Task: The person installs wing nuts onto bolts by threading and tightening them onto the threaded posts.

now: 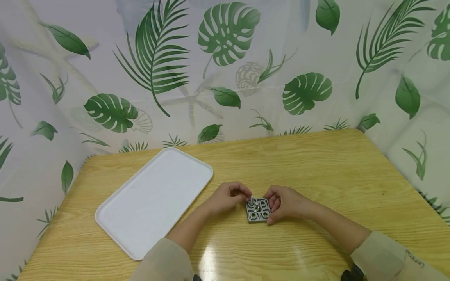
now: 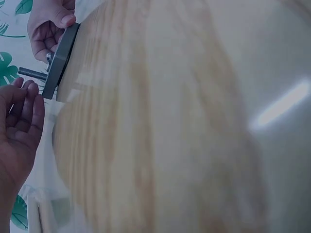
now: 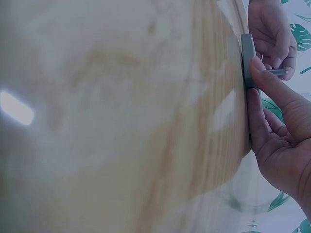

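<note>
I see the right hand (image 1: 290, 201) gripping the square grey metal plate (image 1: 258, 213) at the yellow wood-grain table (image 1: 316, 168); left hand (image 1: 226, 198) by its threaded metal bolt (image 2: 32, 73), pinching or not, I can't tell. I'd keep the plate braced.

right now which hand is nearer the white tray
Left. The left hand is between the white tray and the metal plate, apart from the tray; the right hand is farther off, gripping the plate's opposite side.

right sleeve (image 1: 381, 255): cut off, lettering (image 1: 415, 258) illegible | metal plate (image 1: 259, 217): partly behind right hand (image 1: 286, 203) | left-wrist tabletop (image 2: 170, 121): blurred
</note>
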A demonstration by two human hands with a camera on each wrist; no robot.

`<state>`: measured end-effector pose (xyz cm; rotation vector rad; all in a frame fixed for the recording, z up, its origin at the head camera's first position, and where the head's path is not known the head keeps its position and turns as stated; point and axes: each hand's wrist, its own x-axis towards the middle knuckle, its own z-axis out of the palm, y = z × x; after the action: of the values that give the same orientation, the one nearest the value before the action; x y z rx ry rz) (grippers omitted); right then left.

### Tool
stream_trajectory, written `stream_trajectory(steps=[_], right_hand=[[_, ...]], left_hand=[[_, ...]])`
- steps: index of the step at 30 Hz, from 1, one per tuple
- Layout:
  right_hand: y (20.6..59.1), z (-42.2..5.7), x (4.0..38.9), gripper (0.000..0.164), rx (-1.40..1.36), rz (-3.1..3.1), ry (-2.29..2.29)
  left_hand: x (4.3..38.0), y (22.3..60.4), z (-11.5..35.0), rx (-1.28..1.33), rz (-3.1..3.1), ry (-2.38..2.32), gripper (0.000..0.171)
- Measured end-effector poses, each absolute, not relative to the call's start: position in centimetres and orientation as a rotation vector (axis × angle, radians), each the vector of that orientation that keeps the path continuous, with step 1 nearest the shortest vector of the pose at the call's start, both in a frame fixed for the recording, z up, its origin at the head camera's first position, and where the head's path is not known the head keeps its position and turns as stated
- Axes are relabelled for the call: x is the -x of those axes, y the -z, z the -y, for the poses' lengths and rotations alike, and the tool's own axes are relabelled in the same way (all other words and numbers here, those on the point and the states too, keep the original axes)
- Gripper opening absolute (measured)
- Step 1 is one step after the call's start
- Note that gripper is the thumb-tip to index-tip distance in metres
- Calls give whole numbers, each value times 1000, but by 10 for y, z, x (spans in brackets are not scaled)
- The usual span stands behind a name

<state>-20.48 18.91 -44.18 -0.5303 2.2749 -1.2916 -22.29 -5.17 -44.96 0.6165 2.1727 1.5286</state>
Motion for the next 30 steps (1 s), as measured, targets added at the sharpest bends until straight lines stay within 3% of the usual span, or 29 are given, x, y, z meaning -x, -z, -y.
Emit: stream_trajectory(steps=[8,16,23,30], right_hand=[[442,-188,204,64,531,-2269,1297],[441,-188,204,63,522,-2281,1280],[439,-188,203,62,530,-2291,1267],[439,-188,204,62,534,-2301,1260]], left_hand=[[213,448,57,-616,-2308,-1577,14],[198,445,59,-1026,-2426,-1333,6],[189,445,46,-1678,-2851,-603,15],[173,438,23,-1559,-3079,180,25]])
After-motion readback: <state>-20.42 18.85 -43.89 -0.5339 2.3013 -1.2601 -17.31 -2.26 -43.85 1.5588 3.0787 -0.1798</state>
